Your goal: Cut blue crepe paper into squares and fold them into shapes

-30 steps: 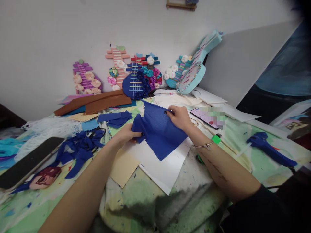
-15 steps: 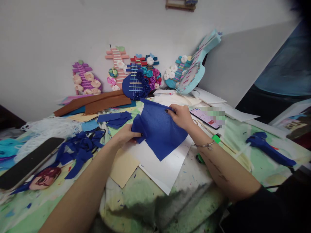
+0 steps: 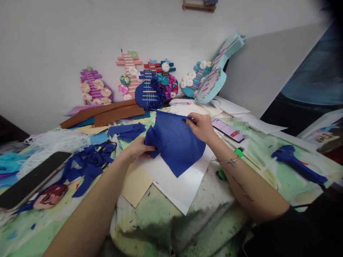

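Observation:
A blue sheet of fabric or soft paper [image 3: 182, 146] is held between my two hands, above a white sheet [image 3: 184, 192] and a tan piece of paper [image 3: 138, 184]. My left hand [image 3: 140, 148] pinches its left side, where the material is folded; the fingertips are partly covered by it. At the upper right edge, my right hand [image 3: 200, 126] grips it between thumb and fingers. Left of my left hand lie flat blue pieces [image 3: 127, 131] and a heap of cut blue strips [image 3: 85, 162].
Decorated guitar shapes, a dark blue one [image 3: 147, 91] among them, lean on the wall. Brown sheets [image 3: 112, 114] and white string [image 3: 53, 146] lie at left near a dark phone [image 3: 32, 178]. To the right are another phone [image 3: 229, 130] and a blue glue gun [image 3: 297, 164].
The blue sheet's upper edge is slightly lower and its right side bends more. My right hand has shifted a little right and down; the left hand holds nearly still.

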A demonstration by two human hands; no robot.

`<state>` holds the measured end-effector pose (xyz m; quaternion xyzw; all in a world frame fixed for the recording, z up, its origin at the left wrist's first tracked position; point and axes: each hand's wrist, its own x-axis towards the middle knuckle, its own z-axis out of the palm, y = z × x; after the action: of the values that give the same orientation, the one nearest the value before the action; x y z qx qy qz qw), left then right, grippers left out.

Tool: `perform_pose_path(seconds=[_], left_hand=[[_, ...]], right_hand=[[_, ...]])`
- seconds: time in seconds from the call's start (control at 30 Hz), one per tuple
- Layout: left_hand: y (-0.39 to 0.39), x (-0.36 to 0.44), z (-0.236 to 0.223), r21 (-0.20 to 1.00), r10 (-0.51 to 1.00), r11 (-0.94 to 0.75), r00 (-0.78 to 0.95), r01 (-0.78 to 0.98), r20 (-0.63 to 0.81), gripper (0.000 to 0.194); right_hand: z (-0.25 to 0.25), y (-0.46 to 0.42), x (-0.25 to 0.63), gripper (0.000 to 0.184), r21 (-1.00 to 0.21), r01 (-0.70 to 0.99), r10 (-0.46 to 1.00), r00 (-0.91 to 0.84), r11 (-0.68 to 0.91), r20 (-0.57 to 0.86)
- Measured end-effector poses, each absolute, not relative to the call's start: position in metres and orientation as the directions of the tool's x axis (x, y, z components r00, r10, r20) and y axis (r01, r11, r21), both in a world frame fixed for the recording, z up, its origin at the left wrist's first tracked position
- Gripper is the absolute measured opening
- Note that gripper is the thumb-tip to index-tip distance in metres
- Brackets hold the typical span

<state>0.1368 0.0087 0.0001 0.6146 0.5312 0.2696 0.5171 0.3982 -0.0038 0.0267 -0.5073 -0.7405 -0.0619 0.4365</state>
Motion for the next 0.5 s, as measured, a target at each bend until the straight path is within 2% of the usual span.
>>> perform_pose_path(seconds=[0.3,0.5], left_hand=[[0.010,0.131,0.004,0.944,0.907,0.172,0.329,0.283,-0.264,0.029],[0.009,0.125,0.007,0.962,0.891,0.218,0.369,0.163,-0.265,0.039]], right_hand=[[0.029,-0.008,0.396,0.019,-0.386,0.752,0.664,-0.090,0.535,0.742],[0.029,-0.009,0.398,0.019,-0.434,0.706,0.660,-0.063,0.560,0.749]])
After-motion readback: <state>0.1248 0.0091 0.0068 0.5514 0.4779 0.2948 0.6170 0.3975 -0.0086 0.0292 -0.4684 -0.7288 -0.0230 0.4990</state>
